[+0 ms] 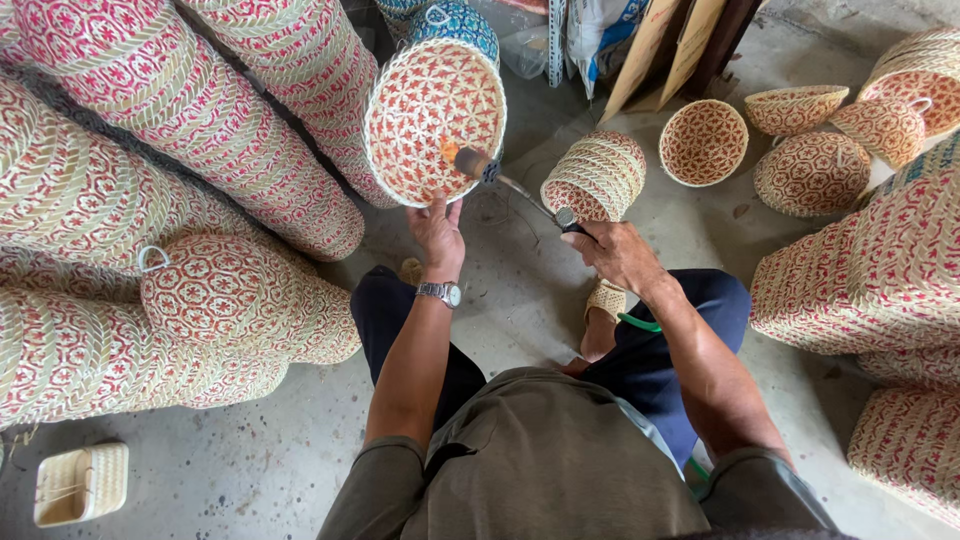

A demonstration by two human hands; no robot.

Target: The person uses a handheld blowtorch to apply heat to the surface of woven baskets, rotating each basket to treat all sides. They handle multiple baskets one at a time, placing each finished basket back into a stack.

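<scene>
Two hands worked: the left hand gripped the lower rim of a red-patterned woven basket, its fingers partly hidden, while the right hand clasped a torch tool whose handle it mostly concealed.

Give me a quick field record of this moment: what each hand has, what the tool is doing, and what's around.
left hand: grips lower rim of round red-and-cream woven basket, tilted up
right hand: holds torch tool by its handle
tool tip: small flame at basket's woven bottom
wrist: watch on left
surroundings: stacked baskets left, loose baskets on concrete floor right
posture: seated
</scene>
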